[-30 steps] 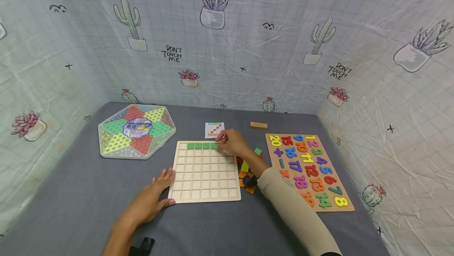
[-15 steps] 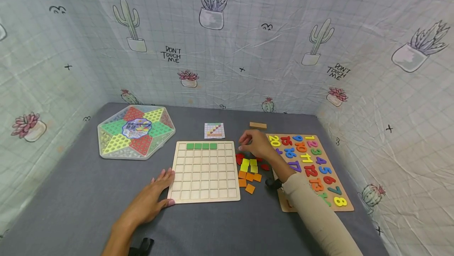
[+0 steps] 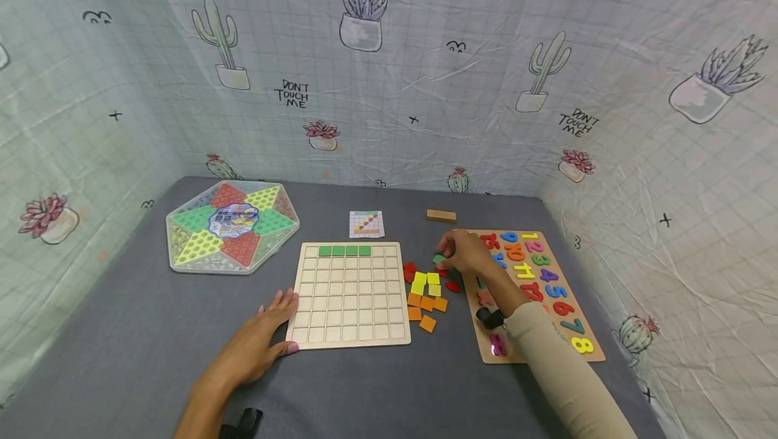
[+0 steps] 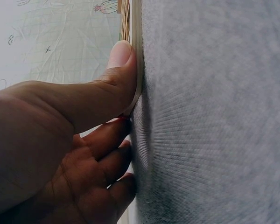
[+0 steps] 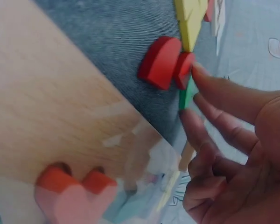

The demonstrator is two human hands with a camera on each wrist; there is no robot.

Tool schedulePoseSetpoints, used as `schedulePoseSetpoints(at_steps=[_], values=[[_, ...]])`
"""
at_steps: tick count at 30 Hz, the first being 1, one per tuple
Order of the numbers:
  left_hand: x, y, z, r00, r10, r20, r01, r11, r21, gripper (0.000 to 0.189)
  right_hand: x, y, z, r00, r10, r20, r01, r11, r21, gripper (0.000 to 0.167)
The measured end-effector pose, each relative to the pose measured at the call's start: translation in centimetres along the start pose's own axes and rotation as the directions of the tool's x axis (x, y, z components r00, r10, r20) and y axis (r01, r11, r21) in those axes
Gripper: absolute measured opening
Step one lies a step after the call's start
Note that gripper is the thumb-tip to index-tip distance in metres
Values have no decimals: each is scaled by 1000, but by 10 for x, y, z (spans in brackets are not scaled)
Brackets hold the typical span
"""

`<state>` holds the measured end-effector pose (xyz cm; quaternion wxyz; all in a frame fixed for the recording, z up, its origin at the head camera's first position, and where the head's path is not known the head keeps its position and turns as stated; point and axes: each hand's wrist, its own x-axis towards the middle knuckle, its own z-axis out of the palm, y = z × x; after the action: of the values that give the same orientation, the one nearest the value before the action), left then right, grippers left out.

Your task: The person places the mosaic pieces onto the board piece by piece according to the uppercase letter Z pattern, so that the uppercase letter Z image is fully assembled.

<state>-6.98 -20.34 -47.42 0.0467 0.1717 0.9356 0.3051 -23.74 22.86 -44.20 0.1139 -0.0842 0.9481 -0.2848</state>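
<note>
Clock read in the head view from the middle of the gridded wooden board point(image 3: 349, 304), flat on the grey surface point(image 3: 340, 392). Along its 12 o'clock row: four green tiles point(image 3: 351, 250) side by side, second to fifth squares from the 9 o'clock end. At 8 o'clock: left hand point(image 3: 267, 334), fingers extended and slightly spread, fingertips and thumb resting at the board's edge. At 2 o'clock, just off the board: right hand point(image 3: 464, 253), thumb and finger pinching a loose green tile point(image 3: 438, 259). Immediately beside this tile: red pieces point(image 3: 452, 286), curved-edged in the right wrist view. At 3 o'clock, near the board: yellow tiles point(image 3: 419, 281); towards 4 o'clock, orange tiles point(image 3: 427, 324). Farther out at 3 o'clock: number board point(image 3: 484, 344), partly covered by a beige sleeve point(image 3: 562, 365). At 12 o'clock, beyond the grid: printed card point(image 3: 367, 224). Between 1 and 2 o'clock: wooden block point(image 3: 441, 215). At 10 o'clock: hexagonal game box point(image 3: 233, 223).
</note>
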Motion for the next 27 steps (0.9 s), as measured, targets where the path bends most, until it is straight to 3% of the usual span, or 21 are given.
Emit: schedulePoseSetpoints(at_steps=[4,13,20,23,27], values=[[0,0,0,1000,-1,3,1,1000,-6,84,2,0,3,999,40,-15,-40,998,-40,20],[0,1,-2,1000,3,1,-3,1000,-8,83,9,-2,9,1000,-22,17,22,1000,3,17],[0,1,-1,1000,0,2,0,1000,-5,84,13,-13,12,999,-31,22,32,999,-41,13],[0,1,-1,1000,-4,1,4,1000,-11,84,13,-17,15,998,-59,5,59,998,-27,13],[-1,1,-1,1000,3,-5,-3,1000,-18,83,15,-22,20,987,-155,-31,155,988,6,9]])
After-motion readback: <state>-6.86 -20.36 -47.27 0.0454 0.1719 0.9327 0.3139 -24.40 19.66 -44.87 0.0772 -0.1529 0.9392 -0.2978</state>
